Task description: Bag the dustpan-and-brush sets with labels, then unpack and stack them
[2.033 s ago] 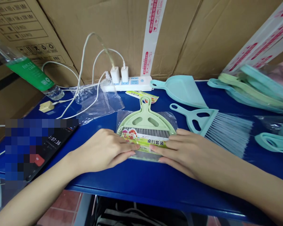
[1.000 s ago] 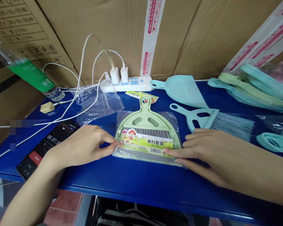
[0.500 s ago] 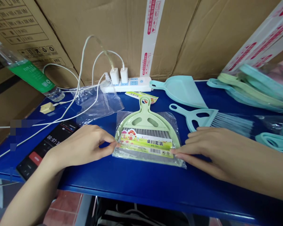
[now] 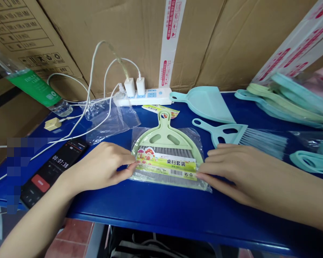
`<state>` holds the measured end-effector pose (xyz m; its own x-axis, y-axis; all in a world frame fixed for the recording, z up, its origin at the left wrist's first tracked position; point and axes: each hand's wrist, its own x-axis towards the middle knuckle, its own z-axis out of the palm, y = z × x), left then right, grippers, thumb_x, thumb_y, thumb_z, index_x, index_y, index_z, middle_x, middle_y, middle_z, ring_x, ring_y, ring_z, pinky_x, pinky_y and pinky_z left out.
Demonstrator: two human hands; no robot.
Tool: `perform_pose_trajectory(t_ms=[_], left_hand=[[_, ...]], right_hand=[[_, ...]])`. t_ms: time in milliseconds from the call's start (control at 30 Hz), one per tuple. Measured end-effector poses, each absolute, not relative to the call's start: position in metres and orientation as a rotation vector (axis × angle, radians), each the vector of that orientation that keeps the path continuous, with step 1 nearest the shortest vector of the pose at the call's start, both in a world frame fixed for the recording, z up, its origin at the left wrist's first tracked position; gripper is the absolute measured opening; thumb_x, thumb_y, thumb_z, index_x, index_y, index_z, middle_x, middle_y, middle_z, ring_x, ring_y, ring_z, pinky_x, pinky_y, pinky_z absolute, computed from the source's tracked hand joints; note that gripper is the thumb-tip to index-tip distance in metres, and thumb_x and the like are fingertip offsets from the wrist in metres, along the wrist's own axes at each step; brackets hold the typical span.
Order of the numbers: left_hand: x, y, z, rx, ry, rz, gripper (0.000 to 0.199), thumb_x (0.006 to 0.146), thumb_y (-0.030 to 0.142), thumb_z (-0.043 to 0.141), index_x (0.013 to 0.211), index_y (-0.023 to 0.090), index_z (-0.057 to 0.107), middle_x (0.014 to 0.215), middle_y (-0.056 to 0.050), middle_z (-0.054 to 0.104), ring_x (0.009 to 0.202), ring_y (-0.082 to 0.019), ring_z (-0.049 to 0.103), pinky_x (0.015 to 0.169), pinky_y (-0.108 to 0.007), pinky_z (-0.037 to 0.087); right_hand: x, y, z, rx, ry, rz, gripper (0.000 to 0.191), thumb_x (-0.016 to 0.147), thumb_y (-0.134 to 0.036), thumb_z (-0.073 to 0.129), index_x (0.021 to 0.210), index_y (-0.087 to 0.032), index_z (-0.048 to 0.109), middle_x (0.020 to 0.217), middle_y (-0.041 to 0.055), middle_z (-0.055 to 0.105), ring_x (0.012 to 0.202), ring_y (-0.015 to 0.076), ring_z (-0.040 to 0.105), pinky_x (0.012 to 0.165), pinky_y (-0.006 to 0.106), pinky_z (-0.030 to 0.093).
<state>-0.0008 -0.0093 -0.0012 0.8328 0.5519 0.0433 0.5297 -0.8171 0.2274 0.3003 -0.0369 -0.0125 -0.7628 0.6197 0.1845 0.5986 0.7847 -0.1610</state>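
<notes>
A green dustpan and brush set (image 4: 174, 132) lies flat on the blue table in a clear plastic bag, handle pointing away from me. Across its grey bristles runs a printed paper label (image 4: 164, 165) with a mushroom picture. My left hand (image 4: 107, 166) pinches the label's left end between thumb and forefinger. At the other end, my right hand (image 4: 228, 172) holds the label's right edge with its fingertips, the remaining fingers curled. Beyond my right hand lie a loose light-blue brush (image 4: 228, 134) and a light-blue dustpan (image 4: 207, 102).
At left lie a phone (image 4: 54, 168) showing a timer and a tilted water bottle (image 4: 32, 86). White cables run to a power strip (image 4: 156, 96), near a crumpled plastic bag (image 4: 110, 122) and another label (image 4: 161, 110). More dustpans (image 4: 293, 102) pile up at right. Cardboard boxes (image 4: 134, 32) stand behind.
My left fingertips have shifted slightly right along the label's left end. My right hand stays at the right end. The set has barely moved, and the whole view has shifted a little.
</notes>
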Motion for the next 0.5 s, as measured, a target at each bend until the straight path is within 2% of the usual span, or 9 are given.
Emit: perform_pose_trajectory(t_ms=[200,333,500], left_hand=[[0.004,-0.010,-0.006,2.943,0.737,0.193,0.039,0.102,0.025,0.036,0.074,0.018,0.062,0.061,0.001,0.059,0.055,-0.013,0.055,0.056,-0.028,0.038],[0.007,-0.010,-0.010,3.011,0.669,0.269,0.039,0.104,0.029,0.034,0.075,0.018,0.059,0.061,0.002,0.058,0.053,-0.013,0.052,0.053,-0.028,0.037],[0.009,-0.010,-0.012,3.062,0.698,0.288,0.036,0.104,0.029,0.033,0.081,0.018,0.059,0.073,0.001,0.060,0.059,-0.012,0.055,0.057,-0.025,0.041]], right_hand=[[0.295,-0.036,-0.007,-0.858,-2.743,0.278,0.036,0.101,-0.022,0.036,0.073,-0.021,0.059,0.064,0.0009,0.057,0.059,0.0164,0.050,0.060,0.031,0.037],[0.292,-0.036,-0.008,-0.758,-2.711,0.237,0.041,0.104,-0.021,0.030,0.077,-0.020,0.060,0.070,0.0008,0.060,0.063,0.0155,0.051,0.065,0.031,0.038],[0.288,-0.037,-0.015,-0.665,-2.659,0.090,0.045,0.106,-0.022,0.029,0.071,-0.020,0.058,0.067,0.0004,0.058,0.065,0.0157,0.050,0.067,0.032,0.038]])
